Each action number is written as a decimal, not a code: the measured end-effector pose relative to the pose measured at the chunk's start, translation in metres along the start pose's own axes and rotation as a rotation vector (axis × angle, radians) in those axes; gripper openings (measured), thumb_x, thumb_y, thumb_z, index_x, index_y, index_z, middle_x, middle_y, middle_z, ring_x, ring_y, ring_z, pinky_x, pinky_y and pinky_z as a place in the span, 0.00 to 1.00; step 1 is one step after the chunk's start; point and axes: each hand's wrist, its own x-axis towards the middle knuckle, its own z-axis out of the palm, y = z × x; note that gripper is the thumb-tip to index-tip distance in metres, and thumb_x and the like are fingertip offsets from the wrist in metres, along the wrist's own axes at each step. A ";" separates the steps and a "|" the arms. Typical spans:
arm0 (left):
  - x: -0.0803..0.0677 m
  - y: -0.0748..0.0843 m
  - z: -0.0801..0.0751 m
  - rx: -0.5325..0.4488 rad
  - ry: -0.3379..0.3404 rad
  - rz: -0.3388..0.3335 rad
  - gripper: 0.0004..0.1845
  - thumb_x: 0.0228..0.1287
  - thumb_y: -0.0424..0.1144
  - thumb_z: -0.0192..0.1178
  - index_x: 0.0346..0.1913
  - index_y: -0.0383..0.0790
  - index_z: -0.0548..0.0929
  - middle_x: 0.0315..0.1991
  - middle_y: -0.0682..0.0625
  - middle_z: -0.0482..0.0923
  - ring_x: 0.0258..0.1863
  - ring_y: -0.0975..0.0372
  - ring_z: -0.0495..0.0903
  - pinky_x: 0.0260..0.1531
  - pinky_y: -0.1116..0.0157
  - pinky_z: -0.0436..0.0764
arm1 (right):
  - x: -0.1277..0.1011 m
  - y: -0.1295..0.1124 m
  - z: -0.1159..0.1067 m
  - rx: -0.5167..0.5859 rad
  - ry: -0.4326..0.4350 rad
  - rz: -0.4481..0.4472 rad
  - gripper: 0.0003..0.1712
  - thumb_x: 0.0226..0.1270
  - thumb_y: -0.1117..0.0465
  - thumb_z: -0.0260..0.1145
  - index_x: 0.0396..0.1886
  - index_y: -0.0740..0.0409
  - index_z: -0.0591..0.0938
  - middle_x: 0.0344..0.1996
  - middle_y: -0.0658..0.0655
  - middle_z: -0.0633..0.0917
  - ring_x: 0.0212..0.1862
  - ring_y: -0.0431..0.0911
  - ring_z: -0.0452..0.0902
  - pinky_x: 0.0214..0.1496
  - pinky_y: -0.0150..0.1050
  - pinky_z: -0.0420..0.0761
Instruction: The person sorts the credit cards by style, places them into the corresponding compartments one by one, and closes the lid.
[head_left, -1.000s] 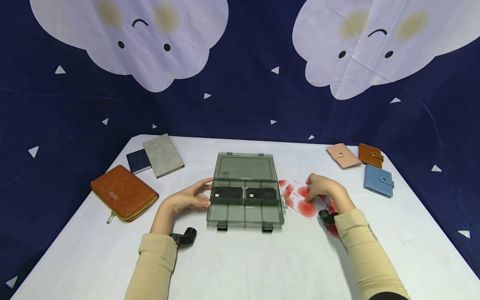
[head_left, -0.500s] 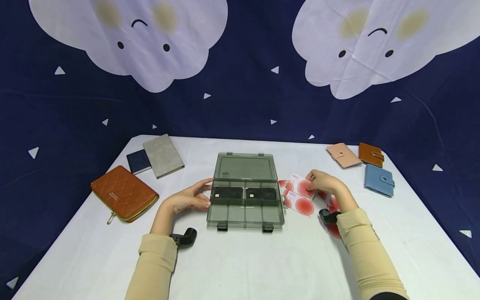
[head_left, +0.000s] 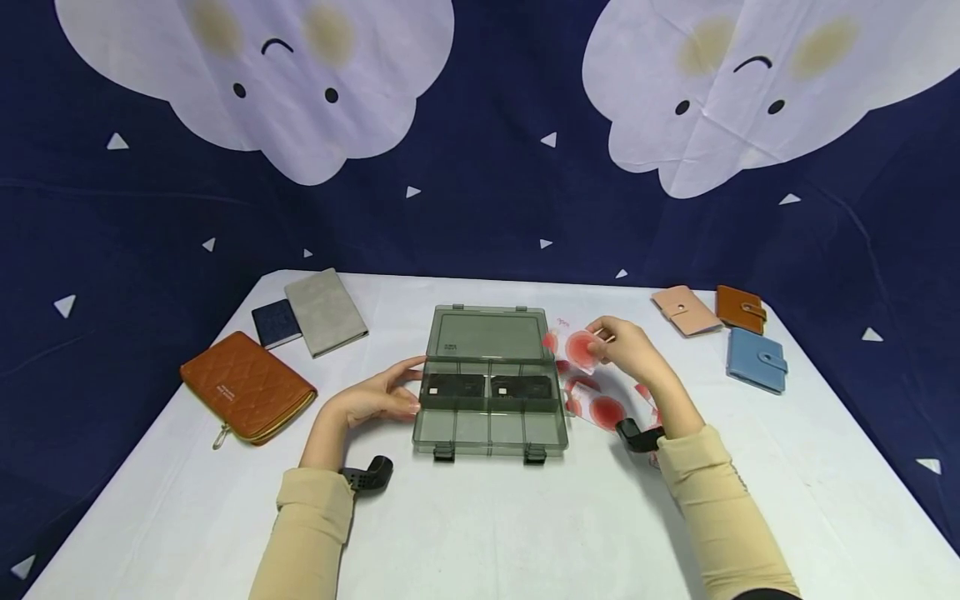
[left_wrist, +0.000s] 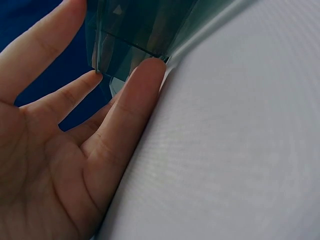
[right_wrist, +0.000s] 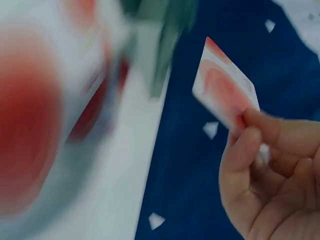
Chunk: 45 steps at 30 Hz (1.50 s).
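Observation:
A white card with red circles (head_left: 581,350) is pinched between the thumb and fingers of my right hand (head_left: 632,350), raised above the table beside the box. In the right wrist view the same card (right_wrist: 220,82) stands tilted at the fingertips. My left hand (head_left: 372,398) rests against the left side of a smoky-green clear plastic box (head_left: 453,429), its fingers fairly straight and touching the wall in the left wrist view. The box's lid (head_left: 491,333) lies back. Two black cards, one left (head_left: 456,385) and one right (head_left: 522,387), sit in its back compartments.
Several more red-circled cards (head_left: 606,412) lie right of the box, partly under my right forearm. A brown zip wallet (head_left: 247,387), grey notebook (head_left: 326,312) and navy booklet (head_left: 276,323) lie left. Pink (head_left: 686,312), brown (head_left: 741,310) and blue (head_left: 756,360) card holders lie right.
My right hand has picked a red-circled card off the pile and moved it up and left towards the box. The left hand and the box have stayed in place.

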 end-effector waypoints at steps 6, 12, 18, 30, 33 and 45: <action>0.000 0.000 0.000 0.007 0.002 0.002 0.49 0.54 0.28 0.63 0.73 0.44 0.44 0.69 0.35 0.45 0.37 0.63 0.77 0.43 0.62 0.78 | -0.005 -0.031 0.024 0.049 0.001 -0.091 0.09 0.65 0.62 0.60 0.41 0.63 0.75 0.18 0.56 0.74 0.19 0.46 0.71 0.23 0.40 0.74; 0.000 0.000 0.000 0.006 0.008 0.003 0.49 0.54 0.27 0.62 0.73 0.44 0.45 0.69 0.35 0.45 0.37 0.63 0.77 0.43 0.62 0.78 | -0.015 -0.060 0.049 0.044 -0.079 -0.143 0.08 0.67 0.62 0.58 0.42 0.59 0.78 0.18 0.56 0.78 0.22 0.47 0.73 0.24 0.37 0.74; 0.001 -0.002 -0.001 -0.017 -0.011 0.013 0.49 0.53 0.26 0.62 0.73 0.43 0.44 0.69 0.35 0.46 0.38 0.63 0.77 0.43 0.62 0.78 | -0.026 -0.078 0.080 -0.040 -0.183 -0.206 0.09 0.65 0.69 0.56 0.43 0.61 0.78 0.18 0.55 0.79 0.21 0.41 0.71 0.26 0.35 0.74; 0.001 -0.001 -0.002 -0.002 -0.010 0.009 0.50 0.53 0.29 0.64 0.73 0.43 0.44 0.69 0.35 0.46 0.39 0.63 0.78 0.42 0.63 0.78 | -0.036 -0.081 0.120 -0.181 -0.334 -0.222 0.08 0.68 0.72 0.49 0.42 0.58 0.70 0.18 0.53 0.75 0.20 0.41 0.65 0.25 0.34 0.66; 0.001 -0.001 -0.002 0.008 -0.006 0.012 0.49 0.53 0.30 0.64 0.73 0.43 0.45 0.68 0.34 0.47 0.40 0.63 0.78 0.43 0.63 0.78 | -0.037 -0.081 0.125 -0.229 -0.358 -0.244 0.07 0.69 0.71 0.48 0.42 0.57 0.70 0.21 0.52 0.75 0.21 0.41 0.63 0.26 0.34 0.65; 0.001 -0.001 -0.002 0.037 0.017 -0.010 0.49 0.53 0.30 0.65 0.73 0.44 0.45 0.69 0.35 0.46 0.39 0.63 0.77 0.42 0.64 0.78 | -0.037 -0.084 0.129 -0.355 -0.403 -0.197 0.14 0.70 0.64 0.51 0.53 0.59 0.74 0.28 0.48 0.78 0.30 0.42 0.71 0.36 0.38 0.70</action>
